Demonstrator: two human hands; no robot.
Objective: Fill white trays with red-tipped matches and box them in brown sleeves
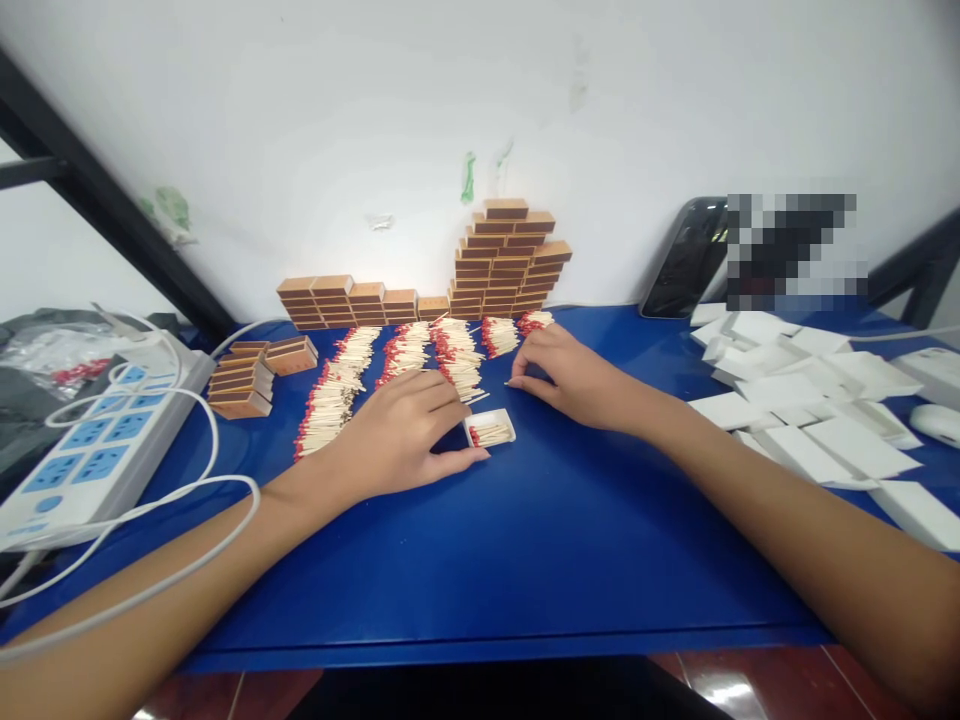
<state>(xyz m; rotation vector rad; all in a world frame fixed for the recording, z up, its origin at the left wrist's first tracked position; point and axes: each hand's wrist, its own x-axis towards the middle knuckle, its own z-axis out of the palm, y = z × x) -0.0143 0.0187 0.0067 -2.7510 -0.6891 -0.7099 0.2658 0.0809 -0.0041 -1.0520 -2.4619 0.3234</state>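
Note:
My left hand (401, 430) rests on the blue table (525, 560), its thumb and fingers curled against a small white matchbox tray (491, 428) that holds a few red-tipped matches. My right hand (566, 375) lies just behind and to the right of the tray, fingers bent down on the table and pinching at a loose match by the piles. Rows of red-tipped matches (405, 365) lie spread across the table behind both hands.
Brown matchbox sleeves are stacked against the wall (506, 260) and in lower rows (352, 300), with more at the left (247, 380). White flat boxes (810, 410) cover the right side. A white power strip (97, 440) with cables lies at the left. A dark phone (686, 260) leans against the wall.

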